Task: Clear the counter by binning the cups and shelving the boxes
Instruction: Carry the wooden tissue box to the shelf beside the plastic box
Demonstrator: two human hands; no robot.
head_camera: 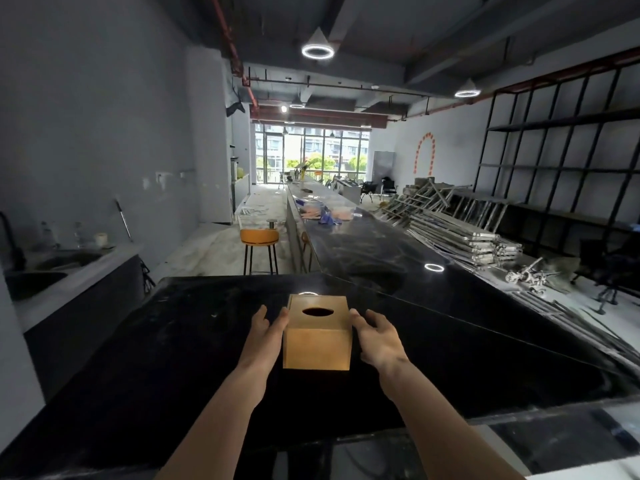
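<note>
A: Near first: left hand point(266, 332) and right hand point(377, 341) flanking a wooden tissue box point(317, 336) standing upright on the black worktop point(138, 358), close to the near edge. Oval slot on top, nothing poking out of it.

B: Clamped yet?

A: Left fingers point(282, 320) flat against the left face, looks like touching. Right fingers point(358, 322) spread and curled at the right top edge, barely touching or just short; cannot tell whether squeezing. Box resting on the worktop, not lifted.

B: Likely trouble?

A: Smooth side faces, palms only pressing from the sides: could slip through on the lift if the squeeze is light. Uneven pressure could tip it. Glossy, dusty worktop too, so could skid rather than rise.

B: Farther out?

A: Orange stool point(259, 239) beyond the far edge, long worktop stretching toward the windows. Black shelving point(554, 150) well apart on the right, with stacked metal frames point(457, 233) on the floor in front: tripping risk while carrying, probably.

B: Any writing, brand, label?

A: None readable on the box or elsewhere. No cups spotted nearby.
</note>
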